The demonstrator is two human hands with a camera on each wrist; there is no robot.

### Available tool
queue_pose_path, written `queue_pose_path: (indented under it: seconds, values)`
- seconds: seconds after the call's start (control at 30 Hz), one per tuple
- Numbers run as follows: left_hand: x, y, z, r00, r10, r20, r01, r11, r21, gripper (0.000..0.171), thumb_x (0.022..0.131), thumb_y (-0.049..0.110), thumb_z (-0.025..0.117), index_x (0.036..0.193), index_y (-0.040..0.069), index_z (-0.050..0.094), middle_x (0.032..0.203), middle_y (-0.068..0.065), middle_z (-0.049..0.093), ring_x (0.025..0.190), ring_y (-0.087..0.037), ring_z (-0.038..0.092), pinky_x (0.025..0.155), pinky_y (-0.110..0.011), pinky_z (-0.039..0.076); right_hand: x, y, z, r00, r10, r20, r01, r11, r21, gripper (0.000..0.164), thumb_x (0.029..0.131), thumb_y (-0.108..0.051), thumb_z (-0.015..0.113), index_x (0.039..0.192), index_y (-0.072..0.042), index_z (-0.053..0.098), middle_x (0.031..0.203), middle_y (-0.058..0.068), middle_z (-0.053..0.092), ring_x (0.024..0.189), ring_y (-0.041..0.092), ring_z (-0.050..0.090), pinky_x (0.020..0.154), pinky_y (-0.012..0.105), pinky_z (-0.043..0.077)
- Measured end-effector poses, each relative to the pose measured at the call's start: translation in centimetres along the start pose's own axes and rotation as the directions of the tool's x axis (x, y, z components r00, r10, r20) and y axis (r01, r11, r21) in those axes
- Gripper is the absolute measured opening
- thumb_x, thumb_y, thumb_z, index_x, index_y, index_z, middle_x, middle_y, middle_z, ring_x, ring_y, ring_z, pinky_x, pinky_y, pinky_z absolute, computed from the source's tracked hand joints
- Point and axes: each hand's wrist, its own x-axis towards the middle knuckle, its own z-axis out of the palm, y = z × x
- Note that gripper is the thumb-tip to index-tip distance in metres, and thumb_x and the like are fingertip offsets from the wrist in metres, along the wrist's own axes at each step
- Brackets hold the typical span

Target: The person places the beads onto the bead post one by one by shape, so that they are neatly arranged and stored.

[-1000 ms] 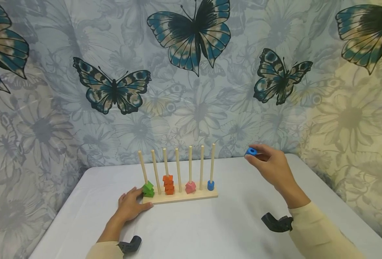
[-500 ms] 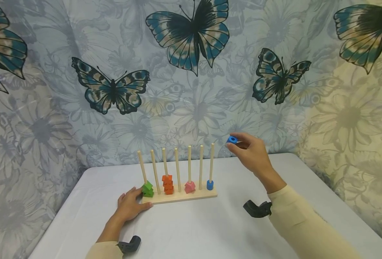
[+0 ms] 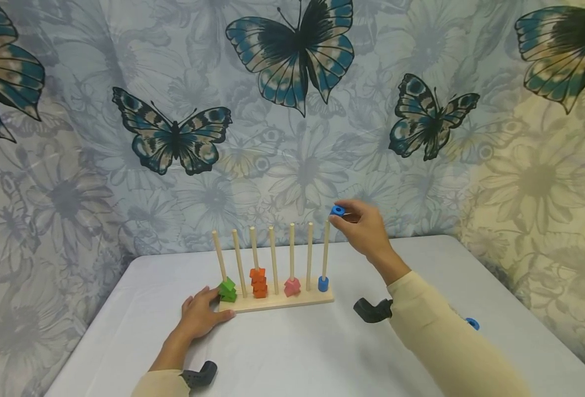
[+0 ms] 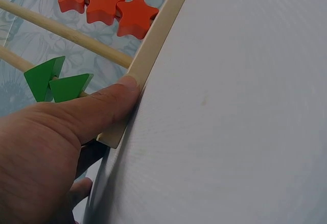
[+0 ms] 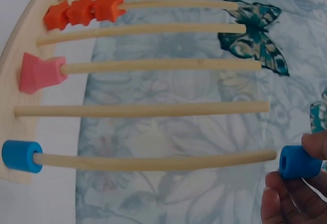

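A wooden peg stand (image 3: 282,300) with several upright pegs sits on the white table. My left hand (image 3: 200,315) grips its left end, thumb (image 4: 110,104) along the front edge and other fingers behind. My right hand (image 3: 366,229) pinches a blue cylinder bead (image 5: 301,162), its hole facing the tip of the rightmost peg (image 5: 153,162), with a small gap in the right wrist view. At that peg's foot sits another blue bead (image 5: 21,155). Green triangle beads (image 4: 56,81), orange star beads (image 4: 107,4) and pink beads (image 5: 41,73) are on other pegs.
Another blue bead (image 3: 473,323) lies on the table (image 3: 282,358) at the right, partly hidden by the right sleeve (image 3: 441,325). Black curved mounts (image 3: 373,310) project from both wrists. A butterfly-patterned cloth (image 3: 307,165) hangs behind the table.
My right hand has carried the blue bead left and up to the top of the rightmost peg. The bead on the table came into view beside the sleeve. My left hand stays put.
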Motion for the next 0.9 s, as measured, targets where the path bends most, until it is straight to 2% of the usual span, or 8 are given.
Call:
queue_pose_path:
  seconds: [0.4, 0.9]
  values:
    - [0.1, -0.2, 0.2, 1.0, 0.007, -0.003, -0.007, 1.0, -0.012, 0.078, 0.076, 0.038, 0.082, 0.133, -0.006, 0.053, 0.137, -0.027, 0.048, 0.136, -0.043, 0.029, 0.109, -0.058, 0.004, 0.2, 0.6, 1.6, 0.998, 0.052, 0.03, -0.052, 0.999, -0.011, 0.039, 0.09, -0.014, 0.071, 0.125, 0.0, 0.062, 0.105, 0.014, 0.067, 0.094, 0.028, 0.065, 0.08, 0.044, 0.054]
    - [0.3, -0.2, 0.2, 1.0, 0.004, -0.007, -0.004, 1.0, 0.003, 0.079, 0.076, 0.04, 0.082, 0.133, -0.005, 0.053, 0.138, -0.026, 0.048, 0.136, -0.042, 0.029, 0.109, -0.058, 0.005, -2.3, 3.7, 3.8, 0.982, 0.174, 0.074, -0.176, 0.984, 0.021, 0.037, 0.09, -0.017, 0.071, 0.12, 0.001, 0.062, 0.101, 0.01, 0.067, 0.096, 0.027, 0.065, 0.084, 0.044, 0.052]
